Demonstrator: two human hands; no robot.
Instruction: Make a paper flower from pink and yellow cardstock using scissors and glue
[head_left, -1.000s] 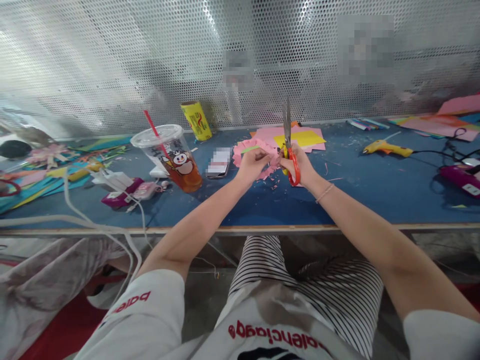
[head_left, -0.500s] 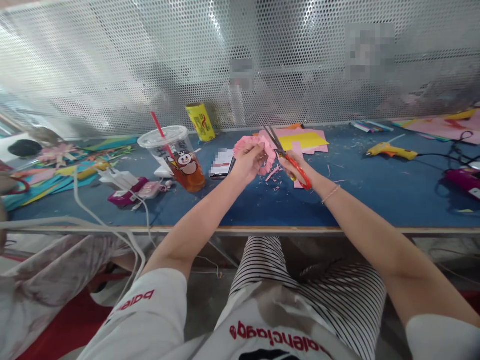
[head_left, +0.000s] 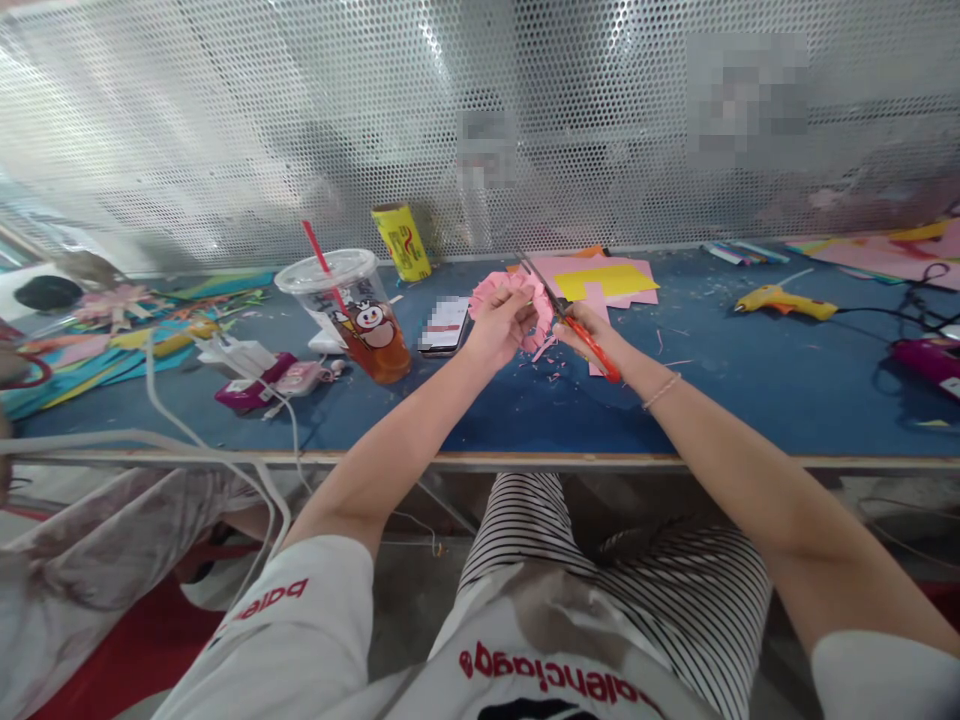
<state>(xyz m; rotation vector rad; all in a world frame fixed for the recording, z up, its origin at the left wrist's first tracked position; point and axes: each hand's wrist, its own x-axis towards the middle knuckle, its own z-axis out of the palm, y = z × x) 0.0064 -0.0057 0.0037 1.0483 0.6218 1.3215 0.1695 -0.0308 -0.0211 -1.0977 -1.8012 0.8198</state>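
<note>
My left hand [head_left: 504, 322] pinches a pink paper flower [head_left: 541, 318] with a fringed, ruffled edge, held above the blue table; my fingers cover its middle. In my right hand [head_left: 592, 335] is a pair of scissors [head_left: 600, 354] with red-orange handles. Its dark blades point up and to the left, along the flower's right edge. Whether the blades touch the paper I cannot tell. Small pink paper scraps [head_left: 546, 352] lie under the flower. Behind my right hand are pink paper sheets [head_left: 637, 297] with a yellow sheet [head_left: 609, 281] on top.
Left of my hands stand a phone [head_left: 444, 326], a drink cup [head_left: 379, 335] and a yellow roll [head_left: 402, 243]. White cables [head_left: 154, 385] cross the left side, near a purple block [head_left: 251, 385]. On the right lies a yellow glue gun [head_left: 784, 300]. A perforated metal panel [head_left: 360, 110] rises behind.
The scissors have shifted slightly left and closer to the flower, and their handles have come together. My left hand and the flower stay almost in place.
</note>
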